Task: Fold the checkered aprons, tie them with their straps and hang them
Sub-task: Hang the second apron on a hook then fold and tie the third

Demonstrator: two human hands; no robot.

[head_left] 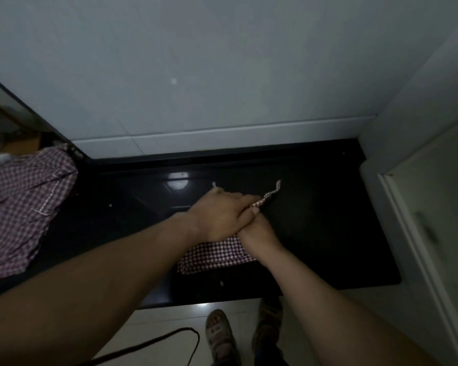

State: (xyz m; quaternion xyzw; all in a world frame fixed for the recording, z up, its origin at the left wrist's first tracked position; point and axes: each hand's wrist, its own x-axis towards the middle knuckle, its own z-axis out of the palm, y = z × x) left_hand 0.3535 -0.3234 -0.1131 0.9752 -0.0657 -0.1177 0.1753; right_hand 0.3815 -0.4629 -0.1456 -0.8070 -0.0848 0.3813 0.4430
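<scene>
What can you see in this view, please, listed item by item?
wall: one, pale grey tiles, at the back
counter: one, glossy black, below the wall
floor: one, pale tiles, in front of the counter
folded apron: one, purple-and-white checks, middle of the counter
strap: one, checkered, poking out from the folded apron toward the wall
loose aprons: a heap, count unclear, same checks, counter's left end
door: one, white, far right
cable: one, black, on the floor
sandals: two, light, on the floor
left hand: one, over the right hand, gripping the strap
right hand: one, mostly covered, at the folded apron's right corner
</scene>
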